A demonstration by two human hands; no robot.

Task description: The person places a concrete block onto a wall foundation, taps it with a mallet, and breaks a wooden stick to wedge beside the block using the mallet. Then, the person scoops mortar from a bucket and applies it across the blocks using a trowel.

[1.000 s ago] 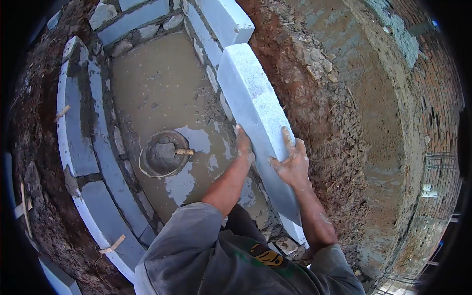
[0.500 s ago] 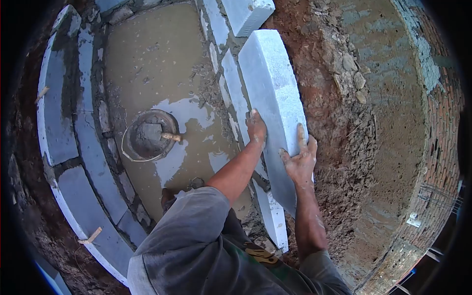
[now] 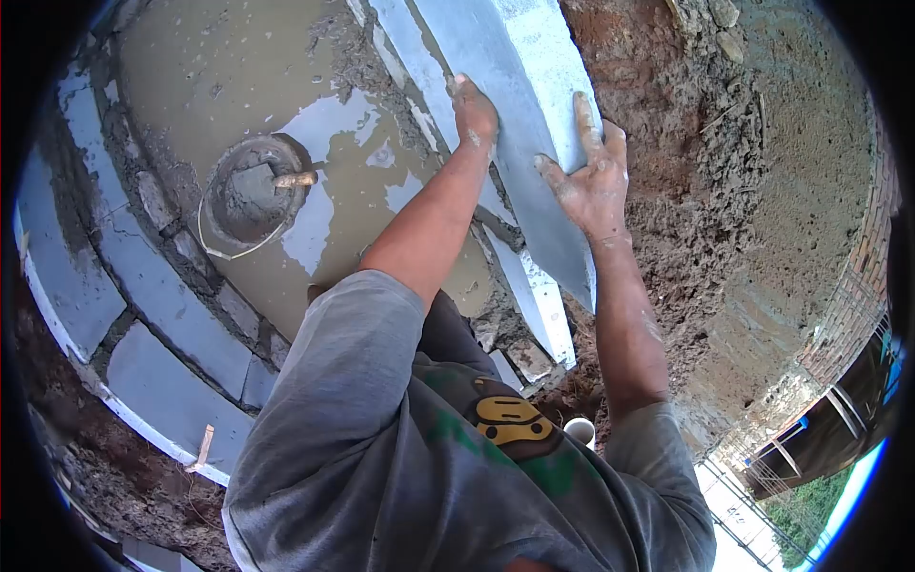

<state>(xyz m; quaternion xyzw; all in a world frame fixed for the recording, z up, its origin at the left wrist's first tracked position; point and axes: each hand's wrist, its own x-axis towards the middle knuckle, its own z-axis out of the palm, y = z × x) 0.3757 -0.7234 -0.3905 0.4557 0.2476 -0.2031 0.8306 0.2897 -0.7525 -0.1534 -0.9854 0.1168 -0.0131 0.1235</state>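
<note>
A long pale aerated concrete block (image 3: 519, 124) lies on edge along the right-hand low wall, its upper end cut off by the top of the view. My left hand (image 3: 474, 112) grips its left side, fingertips against the face. My right hand (image 3: 596, 186) holds the other side, thumb on the grey face and fingers stretched over the white edge. Below the block runs the wall's lower course (image 3: 538, 310), with mortar in its joint. Whether the block rests fully on that course is hidden.
Muddy water fills the trench, where a mortar bucket (image 3: 250, 195) stands with a wooden-handled trowel (image 3: 294, 179) in it. Another block wall (image 3: 172, 296) curves along the left. Rough soil (image 3: 686, 172) borders the right, and a white pipe (image 3: 579, 432) opens near my right elbow.
The camera view has shifted, so the walls, bucket and block appear higher in the picture. Both hands keep about the same hold on the block.
</note>
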